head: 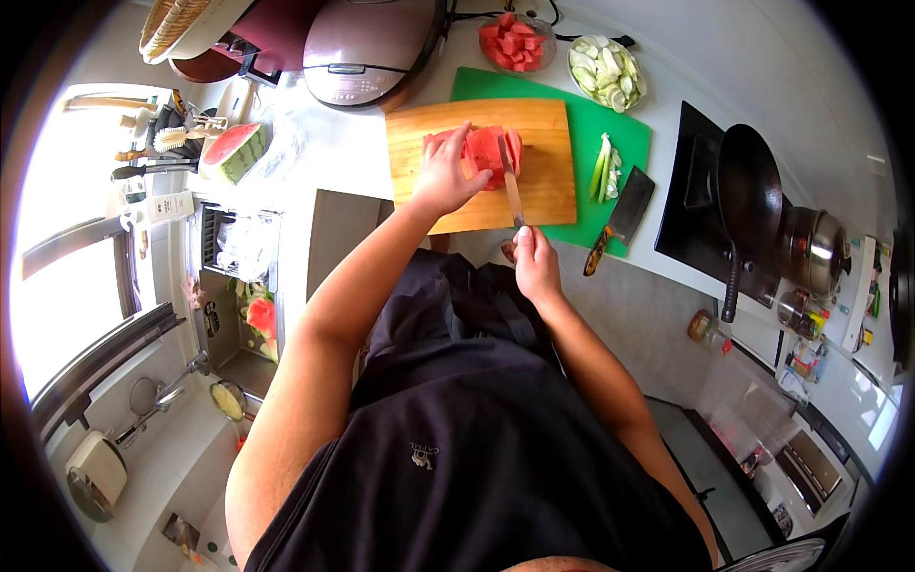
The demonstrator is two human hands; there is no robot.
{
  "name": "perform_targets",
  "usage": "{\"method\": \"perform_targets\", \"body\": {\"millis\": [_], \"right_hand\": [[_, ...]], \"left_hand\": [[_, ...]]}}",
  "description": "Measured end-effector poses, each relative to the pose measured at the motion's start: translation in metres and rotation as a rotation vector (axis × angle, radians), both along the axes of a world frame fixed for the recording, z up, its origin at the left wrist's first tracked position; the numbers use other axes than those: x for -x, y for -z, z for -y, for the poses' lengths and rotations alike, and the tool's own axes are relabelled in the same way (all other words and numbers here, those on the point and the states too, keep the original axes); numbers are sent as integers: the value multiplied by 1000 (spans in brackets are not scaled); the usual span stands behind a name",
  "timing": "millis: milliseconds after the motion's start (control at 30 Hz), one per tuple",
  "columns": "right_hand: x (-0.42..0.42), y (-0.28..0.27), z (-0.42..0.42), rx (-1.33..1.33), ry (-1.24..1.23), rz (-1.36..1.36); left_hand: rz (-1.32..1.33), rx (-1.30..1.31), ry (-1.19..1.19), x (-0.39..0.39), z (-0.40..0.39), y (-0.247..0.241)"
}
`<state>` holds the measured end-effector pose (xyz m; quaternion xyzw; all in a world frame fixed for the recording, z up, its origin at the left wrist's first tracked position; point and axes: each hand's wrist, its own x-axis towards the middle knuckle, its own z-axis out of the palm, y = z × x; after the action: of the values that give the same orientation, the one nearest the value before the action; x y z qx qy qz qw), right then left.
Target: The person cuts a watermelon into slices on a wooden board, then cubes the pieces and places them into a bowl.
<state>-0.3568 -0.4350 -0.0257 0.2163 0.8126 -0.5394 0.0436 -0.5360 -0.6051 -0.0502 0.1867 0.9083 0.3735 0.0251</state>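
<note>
Red watermelon flesh (486,149), sliced at its right end, lies on a wooden cutting board (547,193). My left hand (449,175) rests on the melon with its fingers spread, pressing it against the board. In my right hand (535,264) is the handle of a long knife (512,189), whose blade stands in the melon near its right end. The wooden board lies partly over a green cutting board (615,129). On the green board are cut scallion pieces (602,168) and a cleaver (632,204) with a patterned handle, its grip overhanging the counter edge.
Behind the boards stand a glass bowl of watermelon chunks (513,44), a plate of pale green slices (607,73) and a rice cooker (372,53). A black wok (749,189) sits on the stove to the right. Left are a watermelon piece with rind (236,151) and a sink (239,365).
</note>
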Motion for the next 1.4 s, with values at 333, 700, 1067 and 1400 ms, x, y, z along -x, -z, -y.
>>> {"method": "perform_targets", "body": {"millis": [333, 700, 1067, 1400], "right_hand": [[-1, -5, -7, -8, -26, -3], [6, 10, 11, -176, -338, 13], [39, 10, 19, -346, -467, -79], [48, 33, 12, -377, -577, 8]], "left_hand": [[368, -410, -366, -23, 1, 14], [711, -1171, -1056, -74, 38, 52], [458, -564, -1000, -88, 51, 86], [473, -649, -1100, -91, 39, 72]]}}
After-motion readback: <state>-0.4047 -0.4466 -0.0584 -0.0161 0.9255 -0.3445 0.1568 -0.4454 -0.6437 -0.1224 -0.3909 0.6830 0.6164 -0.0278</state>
